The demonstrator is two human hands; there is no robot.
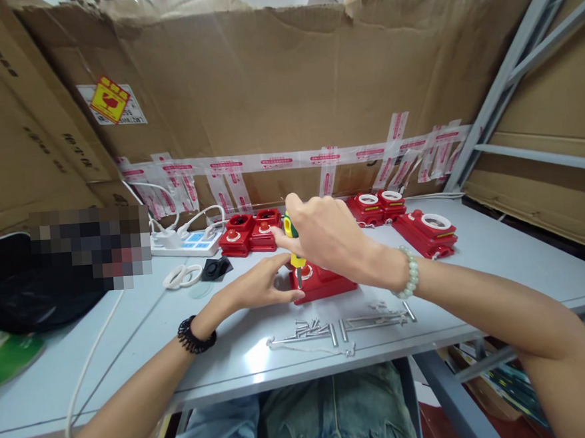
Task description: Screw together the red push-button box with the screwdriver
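A red box-shaped device (327, 283) lies flat on the table in front of me. My right hand (320, 227) is wrapped round a yellow-and-green screwdriver (298, 260), held upright with its shaft down at the device's left end. With thumb and fingers on either side, my left hand (264, 282) grips that same end of the red device. The screw under the tip is too small to make out. Nearer the table's front edge lie several loose screws (310, 327) and metal T-shaped bars (374, 321) with thin cords.
More red devices stand behind, at left (236, 236) and right (426, 231). A white power strip (189, 243), a white cable coil (182, 277) and a small black part (216, 269) are on the left. Cardboard (273, 80) walls the back; a grey metal frame (513, 77) rises at right.
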